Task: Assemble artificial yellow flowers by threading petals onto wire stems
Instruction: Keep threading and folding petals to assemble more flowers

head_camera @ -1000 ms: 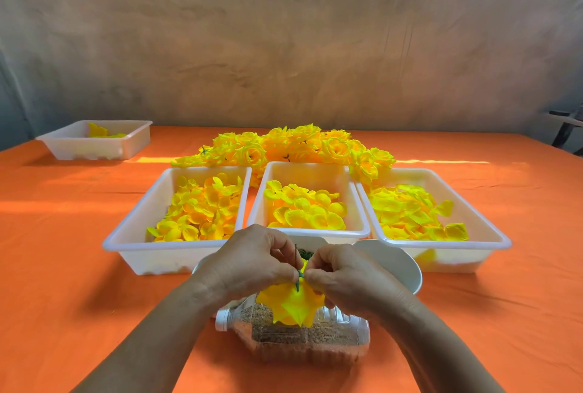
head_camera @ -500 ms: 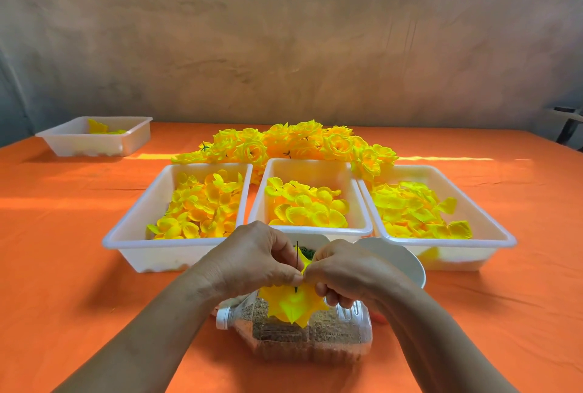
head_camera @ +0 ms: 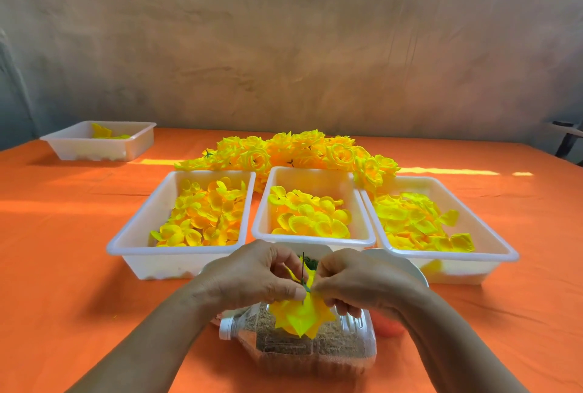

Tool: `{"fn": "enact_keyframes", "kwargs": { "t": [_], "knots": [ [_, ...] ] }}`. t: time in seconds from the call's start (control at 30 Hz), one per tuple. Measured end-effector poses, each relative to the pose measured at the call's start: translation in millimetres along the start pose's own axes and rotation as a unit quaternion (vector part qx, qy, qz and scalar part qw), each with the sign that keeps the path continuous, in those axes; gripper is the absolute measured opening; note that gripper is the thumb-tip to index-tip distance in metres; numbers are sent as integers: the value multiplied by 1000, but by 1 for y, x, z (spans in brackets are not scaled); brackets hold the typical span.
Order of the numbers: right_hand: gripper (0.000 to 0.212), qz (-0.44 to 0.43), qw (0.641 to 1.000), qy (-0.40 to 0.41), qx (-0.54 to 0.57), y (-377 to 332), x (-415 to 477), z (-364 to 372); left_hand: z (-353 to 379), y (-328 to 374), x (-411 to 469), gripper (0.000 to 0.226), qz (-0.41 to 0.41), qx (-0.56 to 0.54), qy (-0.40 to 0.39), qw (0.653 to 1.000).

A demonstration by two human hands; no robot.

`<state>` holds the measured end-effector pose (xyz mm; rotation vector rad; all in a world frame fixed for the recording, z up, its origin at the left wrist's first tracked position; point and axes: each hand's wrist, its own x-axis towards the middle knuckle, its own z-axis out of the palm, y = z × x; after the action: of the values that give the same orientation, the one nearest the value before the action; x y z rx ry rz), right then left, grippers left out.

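The person's forearms are bare up to the lower edge of view. The left hand (head_camera: pixel 252 276) and right hand (head_camera: pixel 356 282) are bare too, and the left thumbnail is short and plain.

The scene is bright, with warm daylight. Thin strips of sun (head_camera: pixel 448 170) lie across the far part of the orange bench (head_camera: pixel 63 250). The 3 near trays (head_camera: pixel 126 244) throw soft shadows around their bases. The yellow petals (head_camera: pixel 202 219) glow almost too strongly, and some detail is lost. The wall (head_camera: pixel 284 45) is dimmer and grey. The far bench edge bends down at both sides. Everything is a little soft.
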<state>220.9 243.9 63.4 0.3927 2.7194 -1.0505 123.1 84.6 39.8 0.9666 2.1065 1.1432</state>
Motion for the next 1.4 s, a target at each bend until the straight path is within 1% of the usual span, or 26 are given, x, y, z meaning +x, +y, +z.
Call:
{"fn": "enact_keyframes", "kwargs": {
  "t": [0.03, 0.1, 0.17, 0.23, 0.27, 0.33, 0.37, 0.47, 0.5, 0.53, 0.6, 0.67, 0.73, 0.83, 0.93, 1.07, 1.23, 1.3, 1.33, 1.4],
  "knots": [
    [7, -18, 1000, 24, -5, 1, -6, -3, -5, 1, -3, 16, 0, -17, 6, 1000],
    [2, -54, 995, 81, 10, 2, -13, -6, -16, 3, -9, 21, 3, -56, 45, 997],
    [7, -96, 988, 120, 4, 2, -15, -3, -21, 6, -15, 30, 17, -94, 79, 992],
    [9, -121, 984, 133, -10, 3, -12, 4, -20, 12, -17, 39, 26, -89, 86, 992],
    [8, -130, 984, 125, -3, 3, -10, 10, -17, 15, -17, 41, 31, -75, 82, 993],
    [4, -147, 982, 114, 22, 4, -4, 21, -9, 19, -17, 44, 42, -44, 67, 996],
    [5, -156, 979, 130, 16, 5, -1, 25, -6, 19, -16, 44, 44, -33, 60, 997],
    [26, -184, 965, 186, -21, 6, 4, 30, 6, 17, -9, 39, 61, -19, 59, 996],
    [28, -191, 962, 191, -29, 7, 4, 31, 10, 15, -6, 36, 68, -8, 75, 995],
    [26, -192, 963, 188, -28, 7, 3, 32, 14, 13, -3, 33, 73, 12, 98, 992],
    [12, -181, 967, 179, -10, 8, 4, 32, 19, 9, 1, 29, 77, 69, 140, 985],
    [14, -180, 967, 183, -3, 11, 6, 33, 22, 6, 3, 24, 87, 87, 153, 981],
    [18, -184, 964, 192, -7, 13, 7, 35, 24, 4, 7, 20, 94, 75, 150, 981],
    [23, -182, 964, 195, 10, 16, 7, 38, 25, 0, 14, 14, 81, 52, 130, 987],
    [25, -190, 963, 191, -5, 15, 10, 37, 25, -3, 19, 13, 74, 30, 118, 990],
    [27, -200, 960, 197, -12, 15, 13, 38, 25, -8, 22, 12, 68, 22, 120, 990],
    [29, -194, 961, 198, -14, 15, 11, 42, 29, -9, 16, 14, 75, 41, 139, 987],
    [30, -185, 965, 184, -11, 16, 9, 39, 25, -7, 11, 18, 78, 12, 112, 991],
    [27, -184, 969, 164, 6, 16, 6, 36, 21, -6, 8, 22, 79, -29, 89, 992],
    [13, -178, 976, 115, 43, 18, -1, 29, 10, -4, 4, 33, 83, -113, 57, 988]
  ]
}}
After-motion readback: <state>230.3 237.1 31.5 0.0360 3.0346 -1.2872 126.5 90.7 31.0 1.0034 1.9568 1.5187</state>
